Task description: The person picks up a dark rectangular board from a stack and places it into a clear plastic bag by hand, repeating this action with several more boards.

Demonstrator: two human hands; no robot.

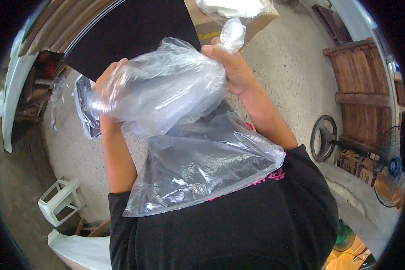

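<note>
At the near side of the black surface (139, 36), a clear plastic bag (180, 90) between two hands

The left hand (109, 83), partly veiled by film, holds the bag's left end; the right hand (236, 72) grips its upper right end, a bunched tuft of plastic (232, 33) standing just beyond the fingers; clear film spreads below over the black shirt (229, 238); near the surface's right edge stands a cardboard box (261, 24).

White stool (60, 193), wooden pallet (362, 99), blue-centred fan (394, 165)
</note>
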